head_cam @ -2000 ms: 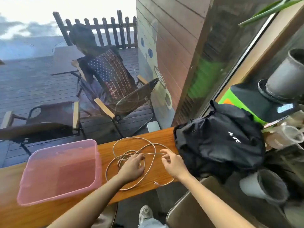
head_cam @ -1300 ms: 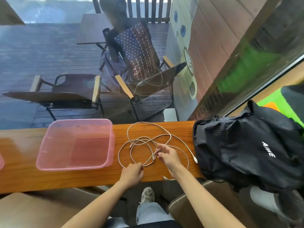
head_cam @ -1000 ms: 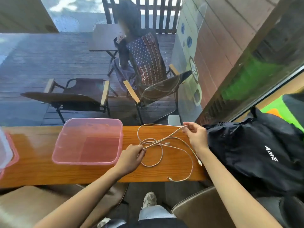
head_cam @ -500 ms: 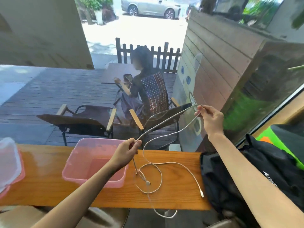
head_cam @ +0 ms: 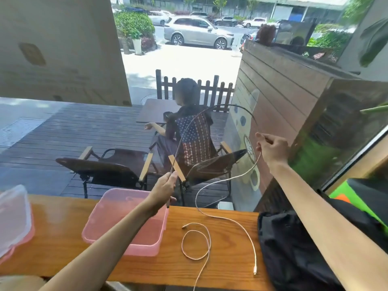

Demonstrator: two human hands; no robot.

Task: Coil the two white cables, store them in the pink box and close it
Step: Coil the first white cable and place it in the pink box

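Note:
One white cable (head_cam: 227, 180) arcs through the air between both hands. My left hand (head_cam: 164, 189) pinches one end above the pink box (head_cam: 126, 246), which stands open on the wooden counter (head_cam: 63, 255). My right hand (head_cam: 273, 150), raised higher to the right, pinches the same cable further along; its tail drops to the counter and ends in a plug near the front edge. A second white cable (head_cam: 196, 241) lies in a loose loop on the counter, its tail hanging over the front edge.
The box's lid (head_cam: 12, 219) lies at the far left of the counter. A black backpack (head_cam: 294, 248) fills the counter's right end, close to the cable plug. Behind the window glass, a person sits on a deck chair outside.
Both hands have risen from the counter, lifting one cable out of the tangle and spreading it apart. The other cable has stayed on the wood. The view tilted upward.

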